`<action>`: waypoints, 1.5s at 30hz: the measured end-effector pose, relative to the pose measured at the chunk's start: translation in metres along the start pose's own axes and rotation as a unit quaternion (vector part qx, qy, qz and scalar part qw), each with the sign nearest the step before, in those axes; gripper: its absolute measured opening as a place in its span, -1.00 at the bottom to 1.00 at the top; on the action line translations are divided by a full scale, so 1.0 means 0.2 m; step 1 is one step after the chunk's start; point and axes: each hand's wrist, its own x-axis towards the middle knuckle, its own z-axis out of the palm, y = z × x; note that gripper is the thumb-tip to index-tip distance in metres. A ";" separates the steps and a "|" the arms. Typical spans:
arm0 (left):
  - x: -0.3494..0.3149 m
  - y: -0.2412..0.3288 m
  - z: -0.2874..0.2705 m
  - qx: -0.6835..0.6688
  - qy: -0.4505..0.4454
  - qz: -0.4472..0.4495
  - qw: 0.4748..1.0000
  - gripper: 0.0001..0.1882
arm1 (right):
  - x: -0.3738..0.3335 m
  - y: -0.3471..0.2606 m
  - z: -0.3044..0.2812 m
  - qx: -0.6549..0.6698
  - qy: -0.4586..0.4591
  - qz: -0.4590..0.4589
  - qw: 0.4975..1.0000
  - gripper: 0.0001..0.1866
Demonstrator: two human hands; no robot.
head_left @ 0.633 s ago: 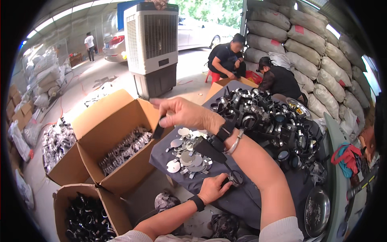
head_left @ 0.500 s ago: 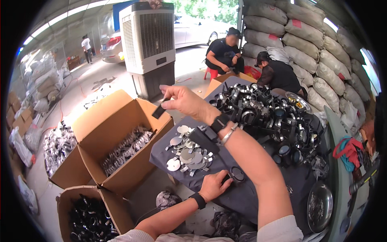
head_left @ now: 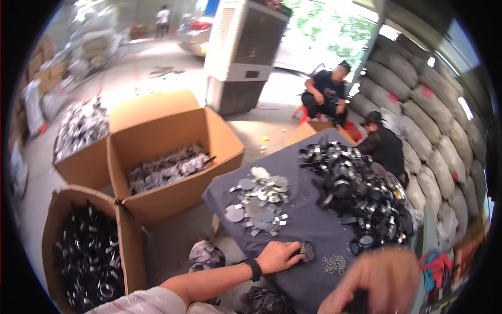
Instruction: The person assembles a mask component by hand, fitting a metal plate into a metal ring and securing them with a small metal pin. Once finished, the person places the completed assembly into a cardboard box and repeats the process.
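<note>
A round, dark piece with a shiny rim [head_left: 309, 251] is lying at the near part of the cloth-covered table [head_left: 299, 215], and the left hand [head_left: 277, 257] is pinching its left side between thumb and fingers. The right hand [head_left: 377, 277] is hanging large and blurred at the lower right, its fingers curling near a dark object [head_left: 357, 302]; I cannot tell whether it is gripping that. Between the round piece and the right hand, a small heap of metal bits [head_left: 334, 264] is sitting on the cloth. Flat, tabbed discs [head_left: 258, 205] are lying beyond the left hand, and a big pile of black rings [head_left: 361, 191] is covering the table's right side. Left of the table, open cardboard boxes [head_left: 172, 202] are holding more parts. Farther off, a co-worker [head_left: 325, 94] is sitting beside stacked sacks [head_left: 418, 115].
</note>
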 end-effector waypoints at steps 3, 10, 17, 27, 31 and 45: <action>0.00 0.03 -0.02 -0.009 0.003 0.007 1.000 -0.70 | 0.20 -0.15 0.09 0.375 0.053 -0.299 0.876 -0.88; -0.06 -0.01 -0.02 -0.010 0.002 -0.017 1.000 -0.69 | -0.08 -0.01 0.58 0.515 0.157 0.030 0.842 -0.90; -0.05 -0.01 -0.01 -0.014 0.001 0.000 1.000 -0.76 | -0.15 0.14 0.79 0.331 0.413 0.214 0.821 -0.89; -0.05 -0.01 -0.04 -0.052 0.002 -0.041 0.998 -0.80 | -0.30 0.35 0.92 0.256 0.389 0.256 0.847 -0.88; -0.04 0.00 -0.04 -0.058 0.002 -0.038 0.998 -0.80 | -0.28 0.37 0.90 0.168 0.383 0.271 0.867 -0.85; -0.05 -0.04 -0.03 -0.052 0.010 -0.017 0.998 -0.74 | -0.19 0.41 0.95 0.039 0.456 0.218 0.862 -0.82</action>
